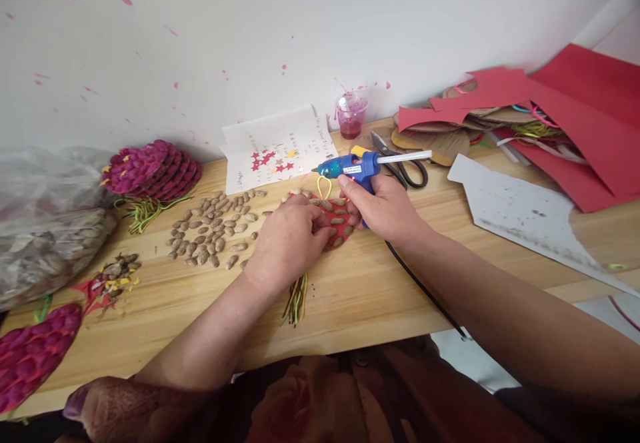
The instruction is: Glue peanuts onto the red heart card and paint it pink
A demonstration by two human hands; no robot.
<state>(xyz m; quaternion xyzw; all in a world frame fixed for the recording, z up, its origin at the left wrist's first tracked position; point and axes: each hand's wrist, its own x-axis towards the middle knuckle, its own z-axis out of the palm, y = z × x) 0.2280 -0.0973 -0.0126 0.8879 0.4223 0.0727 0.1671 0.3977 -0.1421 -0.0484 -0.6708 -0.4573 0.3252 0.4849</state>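
Note:
My right hand [387,206] is wrapped round the handle of a blue glue gun [345,164], its nozzle pointing left and a white glue stick jutting from its back. Beneath both hands lies a red piece [333,240] covered with peanuts, with a yellow loop [325,186] at its top and a green-brown tassel [297,300] at its bottom. My left hand [293,233] rests over the left part of this piece, fingertips pinched close to its surface; what they hold is hidden. Loose peanuts [215,226] are spread left of my left hand.
Behind are a printed sheet [237,156] with small red stars, a plastic cup [351,120] of red liquid and black scissors [417,171]. Red card [590,116] and a grey-white board [520,203] lie right. Purple-pink decorations [155,170] and a plastic bag [50,230] stand left.

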